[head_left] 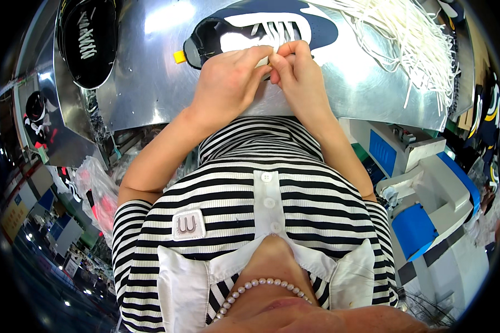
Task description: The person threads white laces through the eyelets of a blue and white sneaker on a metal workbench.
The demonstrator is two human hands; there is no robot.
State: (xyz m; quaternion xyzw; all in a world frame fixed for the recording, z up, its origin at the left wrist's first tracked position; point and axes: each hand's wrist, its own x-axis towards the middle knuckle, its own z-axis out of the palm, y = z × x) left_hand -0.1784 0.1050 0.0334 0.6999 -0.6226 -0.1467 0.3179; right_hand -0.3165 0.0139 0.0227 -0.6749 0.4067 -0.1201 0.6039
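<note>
A navy, white and black shoe upper (323, 28) lies sideways on the metal table in front of me, its yellow tab (179, 56) pointing left. White shoelace (283, 32) runs in rows across its middle. My left hand (225, 80) reaches in from the left, thumb and forefinger pinched together at the shoe's near side. My right hand (304, 77) meets it there, also in a pinch, fingertips touching the left ones. Both seem to grip a piece of the white shoelace between them; most of that piece is hidden by the fingers.
At the left of the metal table (150, 83) lies a black shoe (88, 44) with pale laces. A heap of loose white shoelaces (405, 33) covers the right side. A grey and blue machine (436, 183) stands below right, and clear plastic bags (97, 186) hang below left.
</note>
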